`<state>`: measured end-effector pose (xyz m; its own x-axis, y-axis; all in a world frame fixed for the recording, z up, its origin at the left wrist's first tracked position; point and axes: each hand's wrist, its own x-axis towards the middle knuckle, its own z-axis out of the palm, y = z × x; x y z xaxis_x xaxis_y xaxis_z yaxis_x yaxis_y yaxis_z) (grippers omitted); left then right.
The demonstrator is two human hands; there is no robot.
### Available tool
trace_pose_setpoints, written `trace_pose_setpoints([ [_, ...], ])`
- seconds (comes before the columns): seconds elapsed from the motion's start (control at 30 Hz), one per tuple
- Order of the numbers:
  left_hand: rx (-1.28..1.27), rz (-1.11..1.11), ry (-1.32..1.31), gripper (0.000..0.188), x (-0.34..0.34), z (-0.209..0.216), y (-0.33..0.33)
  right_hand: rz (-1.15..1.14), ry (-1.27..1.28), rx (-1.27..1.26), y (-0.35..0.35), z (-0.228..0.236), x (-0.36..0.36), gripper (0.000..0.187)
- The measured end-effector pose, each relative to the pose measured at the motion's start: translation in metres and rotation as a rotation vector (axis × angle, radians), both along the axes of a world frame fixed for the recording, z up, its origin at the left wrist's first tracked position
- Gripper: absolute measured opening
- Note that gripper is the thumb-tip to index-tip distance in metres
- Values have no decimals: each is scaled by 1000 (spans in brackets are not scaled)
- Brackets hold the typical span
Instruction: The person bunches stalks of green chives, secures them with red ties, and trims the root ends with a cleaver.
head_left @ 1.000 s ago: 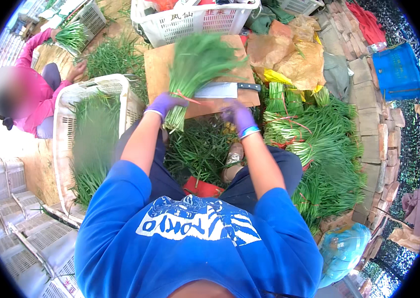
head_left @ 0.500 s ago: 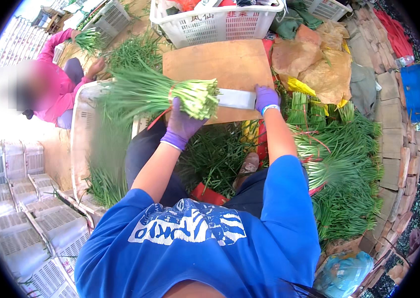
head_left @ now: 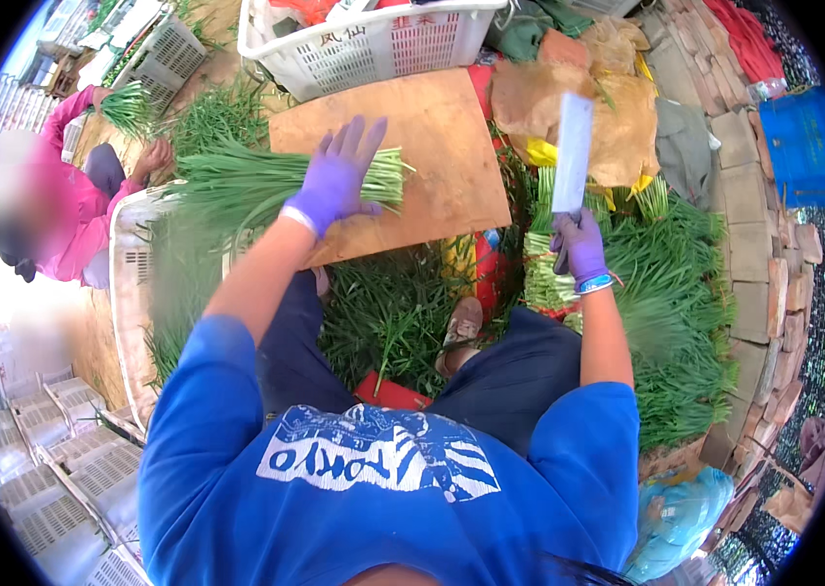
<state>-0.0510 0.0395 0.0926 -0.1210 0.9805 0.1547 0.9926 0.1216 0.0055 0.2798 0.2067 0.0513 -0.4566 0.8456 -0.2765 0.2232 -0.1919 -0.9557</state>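
Observation:
My left hand (head_left: 336, 174), in a purple glove, lies flat with spread fingers on a bundle of green chives (head_left: 237, 181) that stretches from the wooden cutting board (head_left: 442, 146) over a white crate (head_left: 129, 283) to my left. My right hand (head_left: 578, 244), also gloved purple, grips the handle of a broad cleaver (head_left: 572, 151), blade pointing up and away, held off the board's right edge above more greens.
A white plastic basket (head_left: 373, 44) stands behind the board. Heaps of cut chives (head_left: 686, 293) lie right and under my knees. A person in pink (head_left: 71, 205) sits at left holding greens. Stacked crates (head_left: 32, 459) are at lower left, brown sacking (head_left: 578, 98) and bricks (head_left: 764, 195) at right.
The cleaver has left the board and swung right and upright in my right hand. My left hand has carried the chive bundle leftward and now lies flat on it.

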Motion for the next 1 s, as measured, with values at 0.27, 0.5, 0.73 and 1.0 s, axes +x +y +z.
trace_pose_setpoints([
  [0.27,-619,59,-74,114,-9,-43,45,-230,374,-381,-126,47,-43,33],
  [0.5,-333,316,-76,95,8,-67,42,-161,197,-407,-133,52,-50,20],
  [0.73,-395,264,48,89,17,-74,51,17,-384,644,-115,-9,-146,27],
  [1.0,-355,298,0,34,13,-77,45,284,-535,406,-134,-21,-178,28],
])
